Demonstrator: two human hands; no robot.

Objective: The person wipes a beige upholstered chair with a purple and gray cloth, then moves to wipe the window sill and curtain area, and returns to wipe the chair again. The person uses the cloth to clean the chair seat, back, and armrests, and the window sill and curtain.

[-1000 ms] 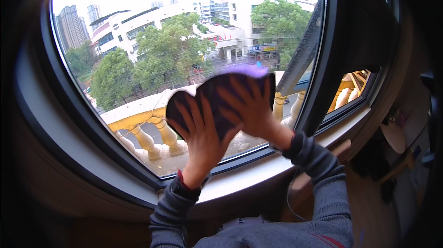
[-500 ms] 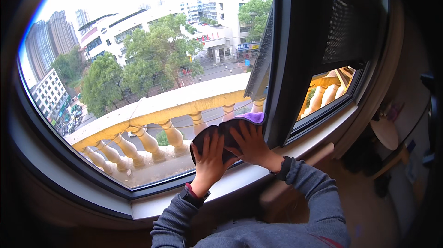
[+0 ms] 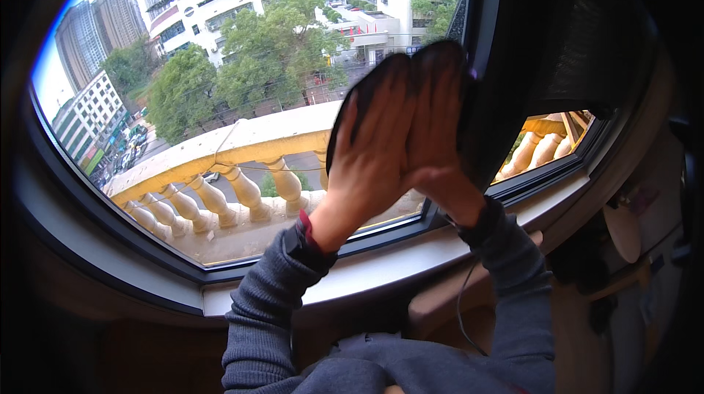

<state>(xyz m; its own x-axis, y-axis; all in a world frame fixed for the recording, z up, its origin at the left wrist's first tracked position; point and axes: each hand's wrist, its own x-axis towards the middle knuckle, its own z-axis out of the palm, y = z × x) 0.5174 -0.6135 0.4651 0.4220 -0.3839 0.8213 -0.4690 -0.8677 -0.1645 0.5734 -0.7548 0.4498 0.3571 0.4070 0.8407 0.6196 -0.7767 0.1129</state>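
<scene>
A dark two-lobed device (image 3: 400,71) stands against the window glass (image 3: 308,93) beside the upright frame. Its lower part is hidden by my hands, and a little purple shows at its right edge. My left hand (image 3: 370,148) lies flat on the left lobe, fingers stretched upward. On the right lobe rests my right hand (image 3: 438,137), also flat, its thumb reaching across to the left hand. Neither hand wraps its fingers round the device. What lies between it and the glass cannot be seen.
Below the hands runs a pale window sill (image 3: 345,284). A thin dark cable (image 3: 460,304) hangs by my right forearm. The dark window frame (image 3: 506,49) rises at the right, beside a meshed panel (image 3: 579,49). Outside stands a yellow balustrade (image 3: 282,178).
Both hands and the device have moved up the glass, and the hands are closer together. The view has shifted, and much less purple shows at the device's edge.
</scene>
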